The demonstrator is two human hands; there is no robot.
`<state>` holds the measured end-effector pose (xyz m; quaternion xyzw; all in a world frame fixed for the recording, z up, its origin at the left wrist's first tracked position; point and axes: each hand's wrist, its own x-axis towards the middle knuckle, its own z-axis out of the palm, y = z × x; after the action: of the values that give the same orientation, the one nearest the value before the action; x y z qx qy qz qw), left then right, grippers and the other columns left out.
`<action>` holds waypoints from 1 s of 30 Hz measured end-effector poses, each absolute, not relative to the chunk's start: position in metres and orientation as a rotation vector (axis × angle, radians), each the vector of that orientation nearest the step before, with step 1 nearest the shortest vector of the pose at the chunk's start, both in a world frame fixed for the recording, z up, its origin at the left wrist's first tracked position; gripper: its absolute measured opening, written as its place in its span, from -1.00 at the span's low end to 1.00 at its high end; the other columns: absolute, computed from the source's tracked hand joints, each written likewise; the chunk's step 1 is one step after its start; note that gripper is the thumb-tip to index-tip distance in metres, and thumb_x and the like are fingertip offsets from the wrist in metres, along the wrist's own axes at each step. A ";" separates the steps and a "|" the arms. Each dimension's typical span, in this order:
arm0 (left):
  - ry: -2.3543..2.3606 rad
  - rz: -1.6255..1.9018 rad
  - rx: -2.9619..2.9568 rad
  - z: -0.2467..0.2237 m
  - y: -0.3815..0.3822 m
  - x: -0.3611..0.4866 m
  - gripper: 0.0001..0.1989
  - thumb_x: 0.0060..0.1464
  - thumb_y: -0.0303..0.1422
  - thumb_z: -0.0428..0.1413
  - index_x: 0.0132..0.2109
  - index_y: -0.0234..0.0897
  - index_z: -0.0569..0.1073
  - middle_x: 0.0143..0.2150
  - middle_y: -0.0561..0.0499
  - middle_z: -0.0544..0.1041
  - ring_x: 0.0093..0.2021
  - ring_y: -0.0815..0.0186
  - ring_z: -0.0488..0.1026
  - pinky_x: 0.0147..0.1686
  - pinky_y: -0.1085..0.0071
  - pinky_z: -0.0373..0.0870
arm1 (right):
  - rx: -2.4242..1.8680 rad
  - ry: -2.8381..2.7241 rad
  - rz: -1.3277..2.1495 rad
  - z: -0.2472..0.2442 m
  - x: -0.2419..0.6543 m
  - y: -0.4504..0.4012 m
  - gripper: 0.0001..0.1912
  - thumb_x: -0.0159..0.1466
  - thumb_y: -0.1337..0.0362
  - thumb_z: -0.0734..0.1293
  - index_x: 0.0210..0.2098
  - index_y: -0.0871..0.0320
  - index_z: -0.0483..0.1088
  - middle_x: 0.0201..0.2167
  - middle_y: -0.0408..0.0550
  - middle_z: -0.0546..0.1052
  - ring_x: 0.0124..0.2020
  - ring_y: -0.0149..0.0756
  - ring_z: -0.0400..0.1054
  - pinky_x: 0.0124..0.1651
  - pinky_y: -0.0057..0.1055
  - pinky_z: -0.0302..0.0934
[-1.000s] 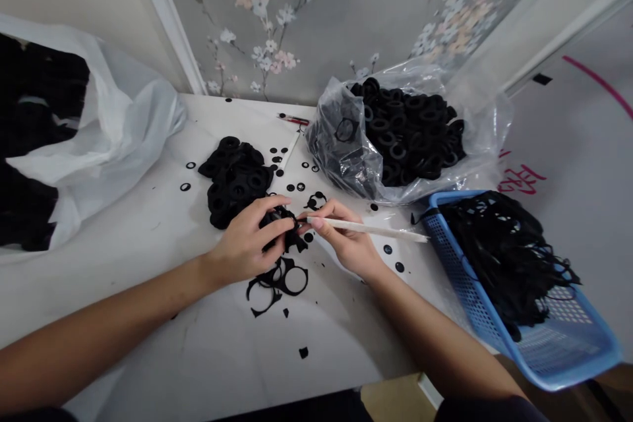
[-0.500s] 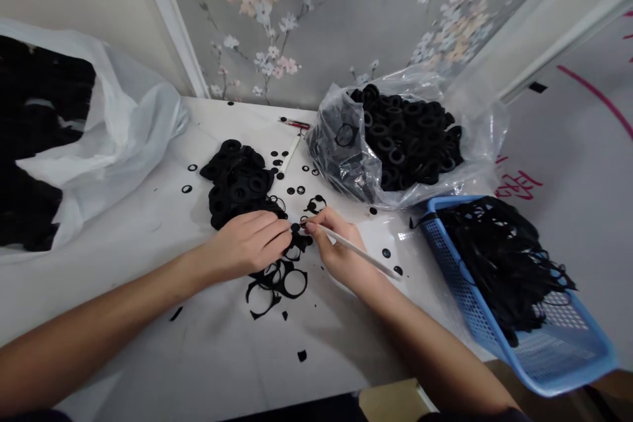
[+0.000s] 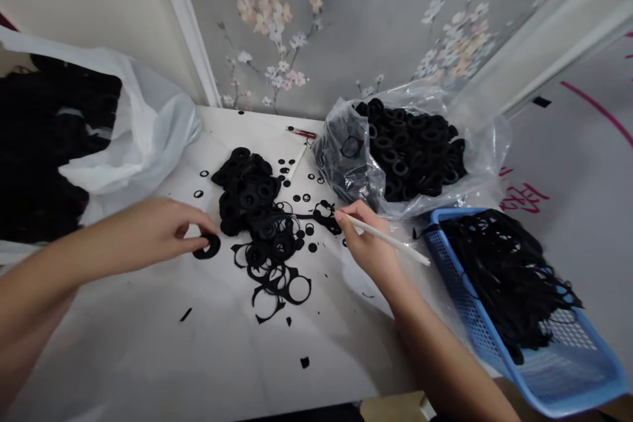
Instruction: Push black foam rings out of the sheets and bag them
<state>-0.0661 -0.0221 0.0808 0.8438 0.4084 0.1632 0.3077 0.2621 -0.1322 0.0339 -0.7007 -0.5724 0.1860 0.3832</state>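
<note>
My left hand (image 3: 148, 232) pinches a black foam-like ring (image 3: 214, 248) between thumb and fingers, left of the central pile. In my right hand (image 3: 368, 241) is a slim white stick-shaped tool (image 3: 390, 239), held like a pen. Its working tip is hidden by the fingers, beside a tangle of black scraps (image 3: 326, 216). Between my hands lies a pile of black rings (image 3: 247, 194). Thin cut-out loops (image 3: 299, 289) spread from the pile's near end, with small black discs (image 3: 312, 248) around it.
A clear bag (image 3: 341, 145) full of black rings stands at the back. On the right a blue basket (image 3: 568, 376) holds black scraps. A white bag (image 3: 163, 138) of black material sits at left. A red cutter-like tool (image 3: 301, 132) and a white stick (image 3: 297, 163) lie behind the pile.
My left hand has moved left, away from the pile, and now has a black ring in it. My right hand has shifted right with the white tool. The view has tilted slightly.
</note>
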 end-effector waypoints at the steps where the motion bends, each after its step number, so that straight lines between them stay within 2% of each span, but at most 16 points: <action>1: 1.041 0.149 2.311 0.071 -0.017 -0.073 -0.87 -0.08 -0.23 0.29 -0.34 -0.13 0.61 -0.50 0.15 0.58 -0.62 0.38 0.40 -0.61 0.51 0.27 | -1.767 -1.456 0.455 0.034 0.262 -0.133 -0.82 0.30 0.12 0.27 -0.33 0.09 0.36 -0.35 -0.05 0.57 -0.40 -0.24 0.44 -0.38 -0.36 0.23; 4: 1.118 -0.106 2.464 0.057 -0.017 -0.077 -0.75 0.06 -0.12 0.14 -0.20 -0.09 0.61 -0.22 0.01 0.63 -0.38 0.19 0.55 -0.48 0.39 0.38 | -1.654 -1.456 0.381 0.037 0.259 -0.135 -0.84 0.28 0.15 0.31 -0.29 0.10 0.42 -0.22 0.01 0.58 -0.24 -0.20 0.46 -0.28 -0.32 0.29; 6: 1.207 -0.069 2.592 0.059 -0.030 -0.063 -0.63 0.18 -0.09 0.00 -0.03 -0.13 0.54 -0.05 -0.06 0.58 -0.19 0.11 0.54 -0.34 0.31 0.41 | -1.593 -1.429 0.438 0.039 0.255 -0.137 -0.85 0.27 0.16 0.33 -0.29 0.10 0.45 -0.31 -0.04 0.57 -0.28 -0.24 0.45 -0.27 -0.33 0.30; 7: 1.214 -0.053 2.643 0.061 -0.039 -0.052 -0.60 0.20 -0.06 -0.03 -0.01 -0.17 0.53 -0.06 -0.08 0.57 -0.15 0.09 0.53 -0.31 0.29 0.41 | -1.569 -1.403 0.519 0.040 0.252 -0.139 -0.85 0.26 0.15 0.34 -0.30 0.10 0.47 -0.37 -0.07 0.56 -0.33 -0.26 0.44 -0.29 -0.34 0.30; 10: 1.129 -0.120 2.704 0.058 -0.064 -0.018 -0.54 0.11 0.05 0.05 -0.10 -0.23 0.53 -0.17 -0.08 0.58 -0.18 0.08 0.52 -0.29 0.28 0.41 | -1.480 -1.248 0.906 0.041 0.238 -0.142 -0.81 0.22 0.11 0.39 -0.36 0.10 0.48 -0.45 -0.10 0.56 -0.43 -0.31 0.44 -0.34 -0.37 0.31; 13: 1.190 -0.157 2.736 0.050 -0.081 -0.002 -0.67 0.11 -0.09 0.11 -0.17 -0.27 0.51 -0.25 -0.07 0.59 -0.26 0.08 0.53 -0.35 0.27 0.41 | -1.348 -1.026 1.215 0.039 0.223 -0.145 -0.79 0.19 0.11 0.42 -0.43 0.11 0.44 -0.45 -0.11 0.60 -0.38 -0.30 0.50 -0.23 -0.34 0.36; 15: 1.225 -0.053 2.741 0.049 -0.088 -0.004 -0.70 0.14 -0.16 0.07 -0.10 -0.25 0.50 -0.19 -0.08 0.60 -0.25 0.06 0.55 -0.42 0.28 0.40 | -1.261 -0.923 1.337 0.038 0.216 -0.147 -0.76 0.17 0.13 0.45 -0.48 0.11 0.38 -0.48 -0.12 0.61 -0.33 -0.27 0.54 -0.17 -0.31 0.37; 18: 1.170 0.229 2.748 0.056 -0.097 -0.017 -0.65 0.18 -0.14 0.02 0.02 -0.20 0.45 -0.09 -0.06 0.60 -0.18 0.07 0.57 -0.39 0.27 0.45 | -1.169 -0.909 1.444 0.036 0.212 -0.150 -0.73 0.15 0.16 0.47 -0.52 0.11 0.35 -0.41 -0.08 0.63 -0.23 -0.22 0.55 -0.13 -0.28 0.37; 20: 1.109 0.361 2.738 0.063 -0.103 -0.025 -0.64 0.18 -0.10 0.03 0.02 -0.18 0.45 -0.11 -0.02 0.61 -0.20 0.12 0.58 -0.37 0.28 0.47 | -1.147 -0.940 1.470 0.035 0.212 -0.150 -0.77 0.15 0.18 0.47 -0.49 0.11 0.38 -0.32 -0.05 0.64 -0.16 -0.21 0.54 -0.11 -0.28 0.37; 23: 1.067 0.400 2.699 0.069 -0.108 -0.034 -0.63 0.17 -0.08 0.06 0.02 -0.15 0.46 -0.20 0.02 0.62 -0.30 0.19 0.58 -0.46 0.35 0.45 | -1.110 -0.961 1.507 0.034 0.212 -0.150 -0.83 0.17 0.20 0.46 -0.45 0.10 0.41 -0.24 -0.04 0.64 -0.08 -0.21 0.52 -0.04 -0.26 0.35; 26: 1.012 0.425 2.638 0.066 -0.111 -0.037 -0.61 0.20 -0.12 0.06 0.10 -0.14 0.44 -0.18 0.01 0.62 -0.30 0.23 0.57 -0.48 0.41 0.45 | -1.028 -1.000 1.565 0.034 0.209 -0.152 -0.87 0.18 0.23 0.45 -0.42 0.09 0.43 -0.17 -0.06 0.63 0.01 -0.20 0.48 0.06 -0.22 0.32; 30: 0.885 0.476 2.554 0.058 -0.109 -0.036 -0.65 0.28 -0.20 0.00 0.15 -0.14 0.40 -0.18 0.03 0.63 -0.38 0.34 0.55 -0.45 0.47 0.45 | -1.001 -1.080 1.624 0.031 0.201 -0.157 -0.87 0.18 0.24 0.45 -0.40 0.09 0.42 -0.17 -0.05 0.62 -0.01 -0.22 0.49 0.00 -0.27 0.33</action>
<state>-0.0359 -0.1093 0.0583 0.9123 0.3162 0.1701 0.1970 0.2011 -0.1570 0.0313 -0.4063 -0.4382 0.6588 0.4570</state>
